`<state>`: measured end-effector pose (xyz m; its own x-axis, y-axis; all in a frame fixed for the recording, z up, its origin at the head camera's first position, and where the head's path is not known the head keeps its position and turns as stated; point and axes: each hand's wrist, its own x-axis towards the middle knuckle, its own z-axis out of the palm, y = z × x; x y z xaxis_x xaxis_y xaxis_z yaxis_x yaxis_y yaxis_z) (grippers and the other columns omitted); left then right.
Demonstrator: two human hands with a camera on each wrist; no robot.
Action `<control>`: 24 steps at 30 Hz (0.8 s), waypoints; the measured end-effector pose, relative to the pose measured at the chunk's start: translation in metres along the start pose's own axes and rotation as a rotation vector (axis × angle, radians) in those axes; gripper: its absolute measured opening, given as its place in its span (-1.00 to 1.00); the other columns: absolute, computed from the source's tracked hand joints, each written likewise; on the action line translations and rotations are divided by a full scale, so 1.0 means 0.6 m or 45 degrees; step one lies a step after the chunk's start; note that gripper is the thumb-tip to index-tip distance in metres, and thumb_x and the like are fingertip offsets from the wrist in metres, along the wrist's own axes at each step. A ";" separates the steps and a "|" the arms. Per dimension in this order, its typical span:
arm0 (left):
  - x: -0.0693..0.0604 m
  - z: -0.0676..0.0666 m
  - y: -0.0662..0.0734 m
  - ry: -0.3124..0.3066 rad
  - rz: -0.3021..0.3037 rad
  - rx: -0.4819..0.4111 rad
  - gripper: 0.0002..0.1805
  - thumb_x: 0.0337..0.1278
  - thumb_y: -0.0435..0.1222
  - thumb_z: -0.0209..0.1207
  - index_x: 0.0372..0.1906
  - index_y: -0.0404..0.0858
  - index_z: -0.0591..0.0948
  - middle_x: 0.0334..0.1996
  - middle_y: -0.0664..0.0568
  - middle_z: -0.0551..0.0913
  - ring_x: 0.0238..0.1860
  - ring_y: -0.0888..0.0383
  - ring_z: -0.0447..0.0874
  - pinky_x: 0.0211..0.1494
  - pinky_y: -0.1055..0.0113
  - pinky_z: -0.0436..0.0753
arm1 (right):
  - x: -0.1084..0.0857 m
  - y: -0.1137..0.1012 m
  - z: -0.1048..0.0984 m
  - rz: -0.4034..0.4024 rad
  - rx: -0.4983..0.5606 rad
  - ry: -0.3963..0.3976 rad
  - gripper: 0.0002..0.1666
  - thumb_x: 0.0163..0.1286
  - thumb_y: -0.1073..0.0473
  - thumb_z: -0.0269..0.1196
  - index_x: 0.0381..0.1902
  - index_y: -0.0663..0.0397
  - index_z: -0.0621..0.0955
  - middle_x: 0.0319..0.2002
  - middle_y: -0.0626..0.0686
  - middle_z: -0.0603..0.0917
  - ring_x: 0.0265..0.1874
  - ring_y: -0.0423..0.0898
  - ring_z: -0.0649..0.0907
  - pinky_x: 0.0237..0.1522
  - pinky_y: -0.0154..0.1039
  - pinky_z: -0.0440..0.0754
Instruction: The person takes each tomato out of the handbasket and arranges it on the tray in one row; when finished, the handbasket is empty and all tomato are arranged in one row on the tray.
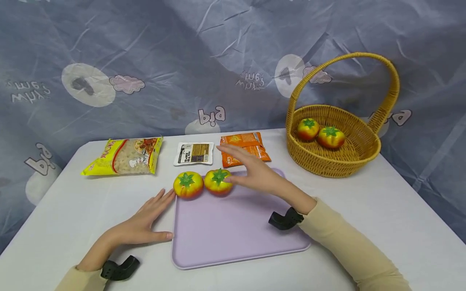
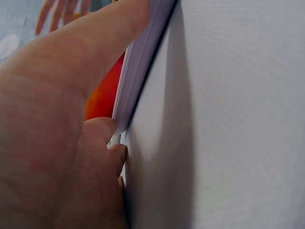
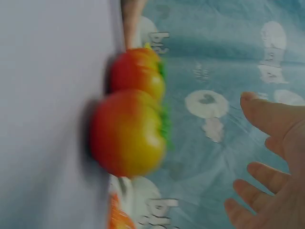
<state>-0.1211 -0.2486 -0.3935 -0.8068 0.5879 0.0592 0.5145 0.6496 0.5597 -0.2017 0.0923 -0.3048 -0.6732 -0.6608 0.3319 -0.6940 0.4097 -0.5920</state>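
Two yellow-red tomatoes with green tops, one at the left (image 1: 188, 185) and one beside it (image 1: 218, 182), sit at the far left corner of a purple tray (image 1: 233, 230). My left hand (image 1: 142, 224) rests against the tray's left edge, fingers straight, thumb at the rim; the left wrist view shows the thumb (image 2: 109, 33) along the tray's side. Above the tray, my right hand (image 1: 256, 173) hovers with fingers spread, near the right-hand tomato. In the right wrist view that hand (image 3: 271, 176) holds nothing, apart from the nearer tomato (image 3: 127, 136).
Behind the tray lie a yellow snack bag (image 1: 127, 157), a small white packet (image 1: 194, 153) and an orange packet (image 1: 244, 149). A wicker basket (image 1: 331, 163) at the back right holds two more tomatoes (image 1: 330, 137). A patterned cloth (image 1: 164, 60) hangs behind the table.
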 end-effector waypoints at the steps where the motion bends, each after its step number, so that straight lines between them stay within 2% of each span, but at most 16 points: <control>1: 0.000 0.001 0.000 0.001 0.008 0.000 0.07 -0.03 0.07 0.29 0.48 -0.20 -0.03 0.45 -0.13 -0.08 0.40 -0.22 -0.30 0.25 -0.29 -0.14 | 0.000 -0.003 -0.014 -0.024 0.000 0.024 -0.10 0.16 0.12 0.39 0.41 -0.10 0.24 0.38 -0.04 0.21 0.32 -0.07 0.21 0.21 0.09 0.24; 5: -0.001 0.001 0.001 -0.002 -0.003 -0.001 0.07 -0.03 0.08 0.29 0.48 -0.19 -0.03 0.45 -0.12 -0.08 0.41 -0.21 -0.30 0.26 -0.29 -0.14 | -0.001 -0.012 -0.078 -0.146 -0.032 0.117 -0.13 0.15 0.18 0.40 0.39 0.01 0.27 0.36 0.00 0.24 0.31 -0.09 0.24 0.23 0.05 0.23; 11: 0.001 -0.001 0.001 -0.019 -0.037 -0.014 0.10 -0.07 0.08 0.31 0.49 -0.16 -0.05 0.46 -0.06 -0.11 0.42 -0.16 -0.33 0.29 -0.24 -0.17 | -0.028 -0.006 -0.176 -0.155 -0.015 0.206 -0.18 0.14 0.39 0.35 0.35 0.06 0.32 0.34 -0.01 0.27 0.29 -0.11 0.26 0.26 -0.08 0.22; 16: 0.004 -0.004 0.001 -0.018 -0.018 -0.011 0.08 -0.05 0.08 0.30 0.49 -0.16 -0.04 0.46 -0.09 -0.10 0.41 -0.19 -0.33 0.27 -0.27 -0.16 | -0.075 0.037 -0.237 -0.033 0.061 0.354 -0.25 0.17 0.49 0.27 0.33 0.15 0.34 0.32 0.07 0.30 0.28 -0.10 0.26 0.27 -0.18 0.20; 24: 0.001 -0.001 0.003 -0.013 -0.015 -0.024 0.07 -0.04 0.08 0.29 0.48 -0.18 -0.03 0.45 -0.11 -0.08 0.41 -0.20 -0.32 0.26 -0.28 -0.17 | -0.145 0.148 -0.284 0.319 0.172 0.550 -0.37 0.36 0.27 0.16 0.37 -0.02 0.30 0.33 0.01 0.27 0.32 -0.12 0.20 0.25 -0.40 0.16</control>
<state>-0.1211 -0.2475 -0.3919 -0.8097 0.5851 0.0445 0.4994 0.6473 0.5759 -0.2486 0.2932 -0.2612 -0.8784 -0.2211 0.4238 -0.4780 0.4184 -0.7723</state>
